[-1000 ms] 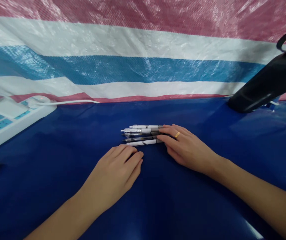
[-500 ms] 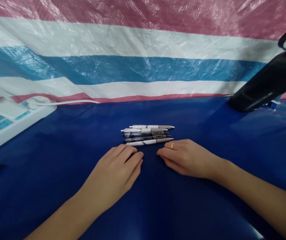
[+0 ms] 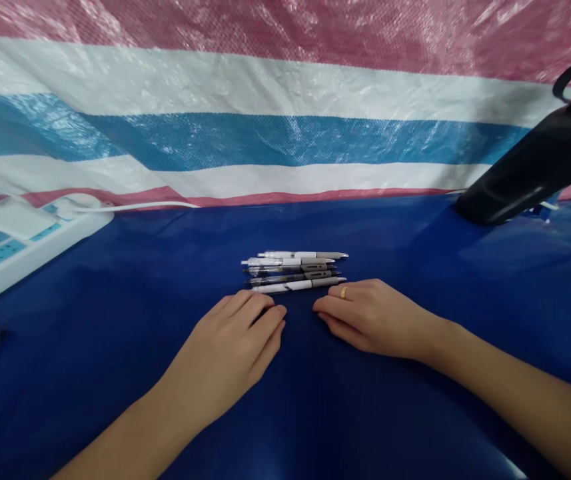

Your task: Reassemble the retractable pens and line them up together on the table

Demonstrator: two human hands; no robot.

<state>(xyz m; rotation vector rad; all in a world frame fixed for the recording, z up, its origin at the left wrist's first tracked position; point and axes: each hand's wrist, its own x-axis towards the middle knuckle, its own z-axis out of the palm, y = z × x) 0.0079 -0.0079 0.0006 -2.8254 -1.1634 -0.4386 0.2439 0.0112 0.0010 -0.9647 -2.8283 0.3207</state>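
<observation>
Several pens lie side by side, roughly crosswise, on the blue table surface. The farthest is a white and grey pen (image 3: 305,255); the nearest is another white and grey pen (image 3: 298,286), and dark clear-barrelled pens (image 3: 290,276) lie between. My left hand (image 3: 240,337) rests palm down just below the left end of the nearest pen, fingers loosely bent and a little apart, holding nothing visible. My right hand (image 3: 365,317), with a gold ring, rests near the right end of that pen. Its fingers are curled and pressed together, and nothing shows in them.
A white power strip (image 3: 20,260) with a plug and cable stands at the far left. At the back right a black cylindrical object (image 3: 525,170) leans over the blue table (image 3: 395,233). Striped plastic sheeting (image 3: 265,140) hangs behind.
</observation>
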